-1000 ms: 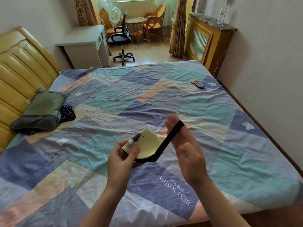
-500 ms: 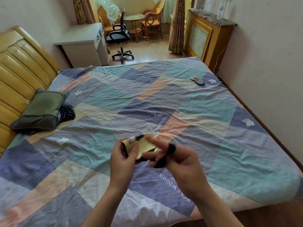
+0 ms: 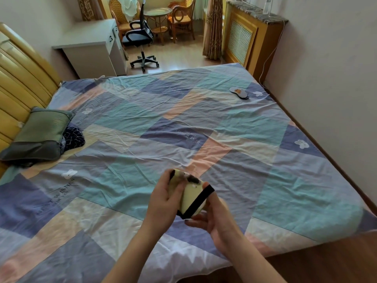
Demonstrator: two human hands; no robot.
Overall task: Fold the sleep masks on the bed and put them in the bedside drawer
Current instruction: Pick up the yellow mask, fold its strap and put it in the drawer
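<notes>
- The left hand (image 3: 163, 201) is gripping a folded pale-yellow fabric sleep mask (image 3: 190, 196) in the lower middle of the frame, fingers curled round its upper edge, apparently so the fold cannot spring open.
- The right hand (image 3: 214, 219) is pinching the mask's black elastic strap (image 3: 199, 203), drawing it taut diagonally across the yellow face; this looks like wrapping the band round to bind the bundle.
- The mask is hovering above the patchwork blue, teal and peach bedsheet (image 3: 122, 176), not resting on it.
- A second dark-grey sleep mask with an orange patch (image 3: 239, 92) is lying flat near the upper right, well apart, seemingly waiting its turn.
- The bedside drawer is not showing in this view.
</notes>
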